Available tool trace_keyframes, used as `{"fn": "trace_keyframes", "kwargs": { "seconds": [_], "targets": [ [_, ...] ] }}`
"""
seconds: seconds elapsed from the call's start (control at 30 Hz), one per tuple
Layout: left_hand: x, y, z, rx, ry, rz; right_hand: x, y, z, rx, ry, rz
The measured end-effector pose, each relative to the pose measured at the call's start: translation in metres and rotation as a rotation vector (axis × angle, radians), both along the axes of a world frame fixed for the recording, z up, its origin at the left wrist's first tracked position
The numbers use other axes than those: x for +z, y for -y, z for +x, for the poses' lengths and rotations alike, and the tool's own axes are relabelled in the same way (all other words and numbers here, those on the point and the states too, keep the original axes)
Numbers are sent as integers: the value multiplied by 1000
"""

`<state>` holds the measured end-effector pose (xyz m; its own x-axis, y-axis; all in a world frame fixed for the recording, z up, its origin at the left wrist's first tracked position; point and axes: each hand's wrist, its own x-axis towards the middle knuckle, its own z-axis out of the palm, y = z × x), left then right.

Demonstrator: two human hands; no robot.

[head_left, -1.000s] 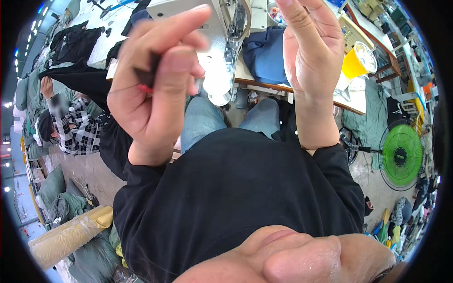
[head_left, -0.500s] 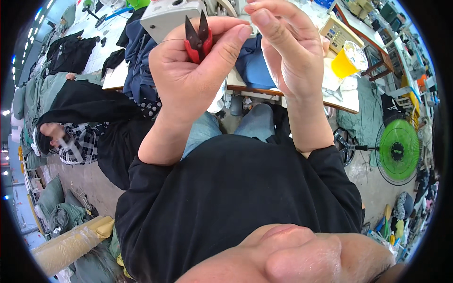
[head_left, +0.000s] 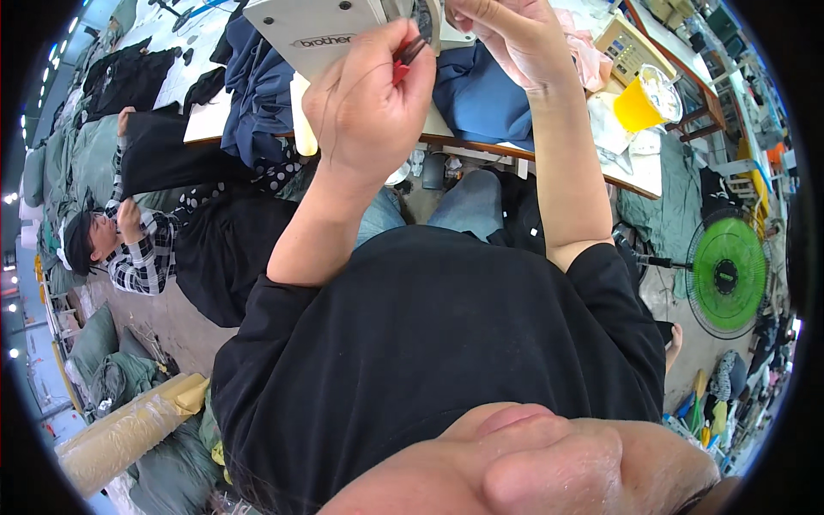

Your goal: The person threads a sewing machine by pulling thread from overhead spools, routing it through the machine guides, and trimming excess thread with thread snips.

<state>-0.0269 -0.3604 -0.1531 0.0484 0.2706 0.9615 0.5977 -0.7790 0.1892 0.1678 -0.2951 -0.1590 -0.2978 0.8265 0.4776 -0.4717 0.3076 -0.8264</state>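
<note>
My left hand [head_left: 365,107] is closed in front of the sewing machine's head, holding thread snips [head_left: 402,69] with red handles and dark blades. Its fingers cover most of the snips. A thin dark thread [head_left: 335,142] runs down over the back of this hand toward the wrist. At the top edge of the view, just right of the white sewing machine [head_left: 313,39], is my right hand [head_left: 524,47] with its fingers curled together. What they pinch, if anything, is hidden. Blue fabric [head_left: 485,99] lies on the table below and between the hands.
A yellow cup [head_left: 637,105] stands on the table at right, near a beige control box [head_left: 631,51] and pink cloth [head_left: 585,51]. Dark blue cloth [head_left: 257,94] hangs over the left edge. A green fan [head_left: 725,275] is at right; a co-worker [head_left: 129,240] handles black cloth at left.
My left hand has moved right and turned, so the snips' blades now point toward the machine. My right hand has moved up and away. The co-worker at left has lifted the black cloth.
</note>
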Motion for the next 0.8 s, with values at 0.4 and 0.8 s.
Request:
{"fn": "trace_keyframes", "kwargs": {
  "seconds": [0.4,0.8],
  "targets": [
    [-3,-6,0,71,-95,4,-6,-14,-5,143,89,-184],
    [4,3,-1,89,-184,-75,3,-4,-7,97,29,-208]
  ]
}}
